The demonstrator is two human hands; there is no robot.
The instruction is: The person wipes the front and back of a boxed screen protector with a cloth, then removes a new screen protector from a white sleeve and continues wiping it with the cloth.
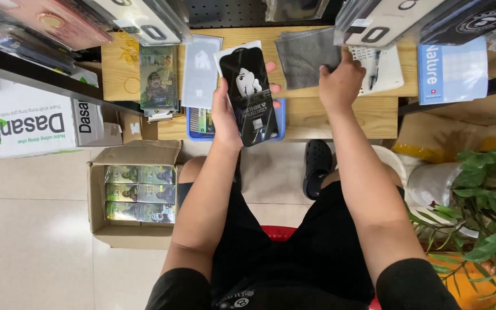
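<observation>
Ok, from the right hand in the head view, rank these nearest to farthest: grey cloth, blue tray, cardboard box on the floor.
1. Grey cloth: on the wooden desk, touching the right hand, to its left in the picture.
2. Blue tray: lower left, at the desk edge.
3. Cardboard box: on the floor, far left.

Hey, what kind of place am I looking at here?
Probably a phone accessory shop's packing bench: hanging packaged cases, a floor carton of boxed stock, and a black flat retail package in the left hand.
</observation>
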